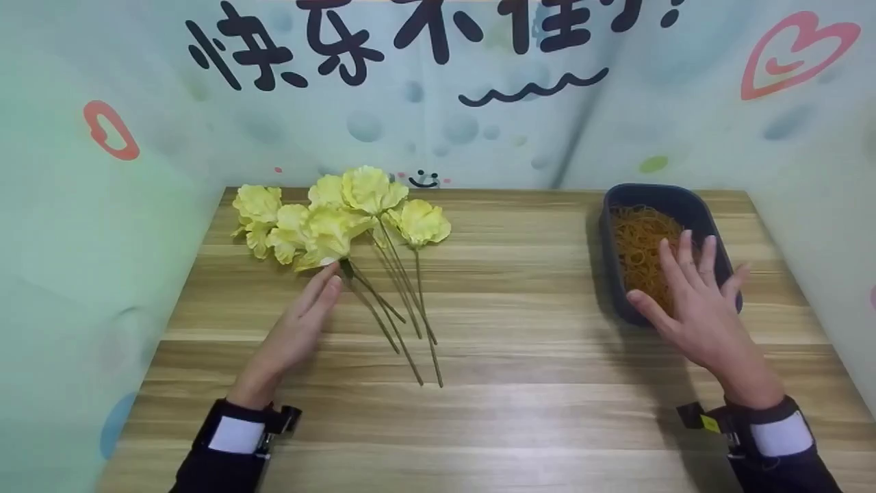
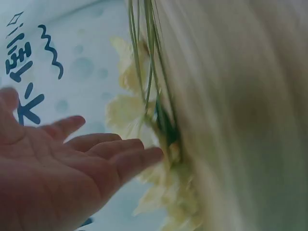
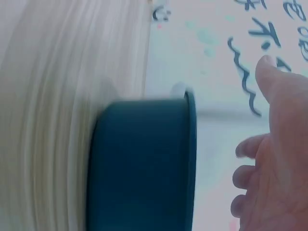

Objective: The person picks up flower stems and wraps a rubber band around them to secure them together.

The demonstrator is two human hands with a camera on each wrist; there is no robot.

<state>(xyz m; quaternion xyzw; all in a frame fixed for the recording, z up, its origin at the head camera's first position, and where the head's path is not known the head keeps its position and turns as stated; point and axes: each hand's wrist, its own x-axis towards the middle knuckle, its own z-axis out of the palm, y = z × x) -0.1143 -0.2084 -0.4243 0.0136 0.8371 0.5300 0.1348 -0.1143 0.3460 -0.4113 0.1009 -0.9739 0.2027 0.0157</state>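
Observation:
Several yellow artificial flowers (image 1: 328, 229) with thin green stems (image 1: 404, 287) lie on the left half of the table. My left hand (image 1: 304, 329) is beside the blossoms, its fingers extended and holding nothing. In the left wrist view that hand (image 2: 86, 163) shows an upturned palm near the stems (image 2: 149, 57); whether a fingertip touches a flower I cannot tell. On the right stands a dark blue container (image 1: 616, 301) of brown rubber bands (image 1: 640, 246). Over it my right hand (image 1: 705, 308) is spread. The right wrist view has this hand (image 3: 279, 154) apart from the container's rim (image 3: 191, 144).
The wood-grain table (image 1: 520, 397) runs up to a printed backdrop (image 1: 506, 150) with dark lettering at the back. Pale side walls (image 1: 61, 260) border it. Dark sleeves (image 1: 219, 472) and wrist straps cover both forearms.

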